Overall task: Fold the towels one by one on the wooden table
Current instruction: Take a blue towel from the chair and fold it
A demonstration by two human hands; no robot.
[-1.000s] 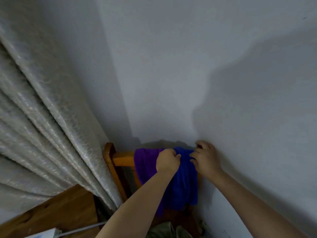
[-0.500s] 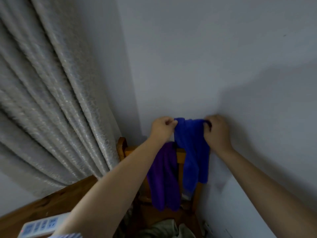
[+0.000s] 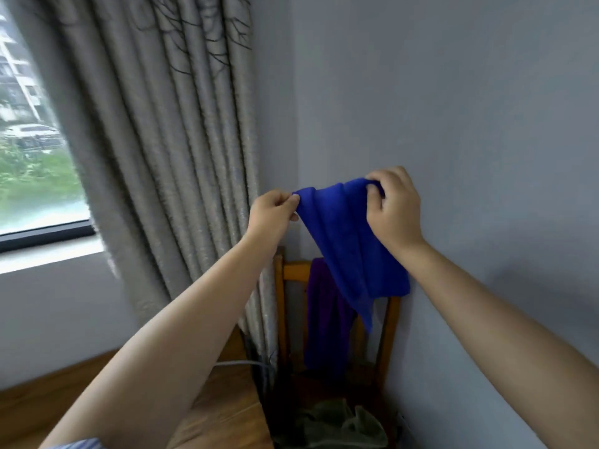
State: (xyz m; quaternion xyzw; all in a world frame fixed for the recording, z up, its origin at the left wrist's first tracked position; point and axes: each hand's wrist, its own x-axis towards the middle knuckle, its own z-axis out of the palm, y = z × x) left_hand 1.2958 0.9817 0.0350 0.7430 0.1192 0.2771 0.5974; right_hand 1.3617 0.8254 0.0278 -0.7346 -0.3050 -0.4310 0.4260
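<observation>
While it hangs up in the air near the wall, the blue towel (image 3: 350, 247) is pinched at its top edge by both hands, left hand (image 3: 272, 212) on one corner, right hand (image 3: 393, 207) bunching the other. Looks light and floppy, so corners are the spot to hold. A purple towel (image 3: 324, 319) waits on the chair (image 3: 293, 272), table (image 3: 223, 413) below.

A towel (image 3: 351, 251) hangs between both hands, above the chair (image 3: 293, 272) (right of the curtain (image 3: 168, 157)).
</observation>
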